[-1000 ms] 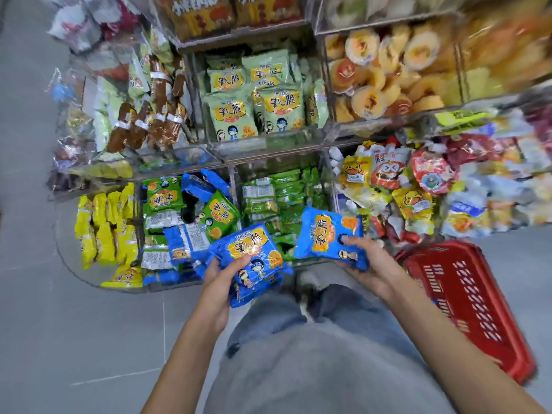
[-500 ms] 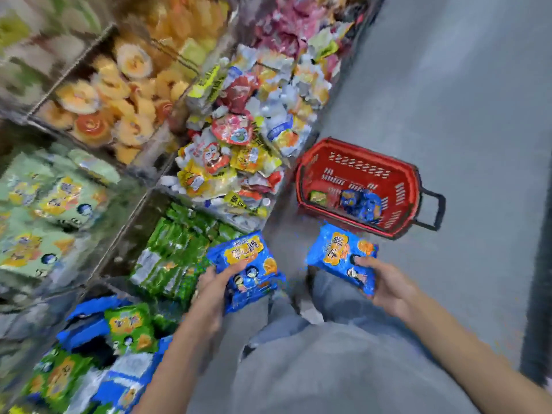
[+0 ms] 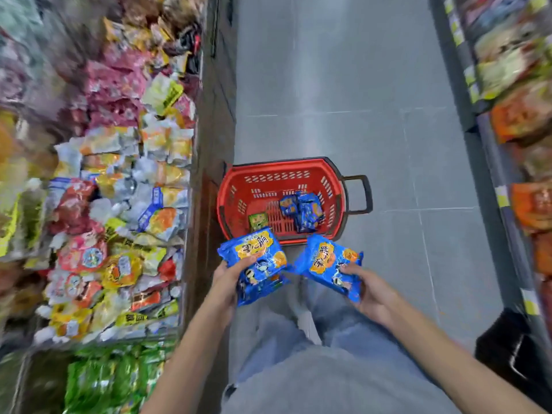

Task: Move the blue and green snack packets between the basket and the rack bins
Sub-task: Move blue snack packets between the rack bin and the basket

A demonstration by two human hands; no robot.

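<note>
Two loads of blue snack packets are hanging above the floor, just short of the basket. The left hand [image 3: 230,279] is gripping a small stack of blue packets [image 3: 254,255], thumb curled over the top one and fingers underneath. The right hand [image 3: 369,291] is pinching what looks like a single blue packet [image 3: 328,264] near its lower edge, thumb pressing on the face. Each wrapper is showing glossy, crinkled blue film with an orange-yellow label panel and small cartoon figures, and each is lying flat and roughly rectangular.

The red basket [image 3: 280,171] is sitting on the grey tiled floor [image 3: 358,100] just beyond the hands. Its plastic walls are slotted with rows of vents, and a black handle [image 3: 363,194] is sticking out on its right side. Inside, heaped blue packets [image 3: 304,210] are lying toward the right, with one green packet [image 3: 258,221] lying apart from them near the front left.

The rack bins [image 3: 191,204] are running along the left, close beside the basket, brimming with shiny mixed wrappers that are blurring together. Bright green packets [image 3: 113,380] are filling the nearest low bin. Another shelf [image 3: 507,85] is lining the right edge, and a black object [image 3: 513,345] is sitting at its foot.
</note>
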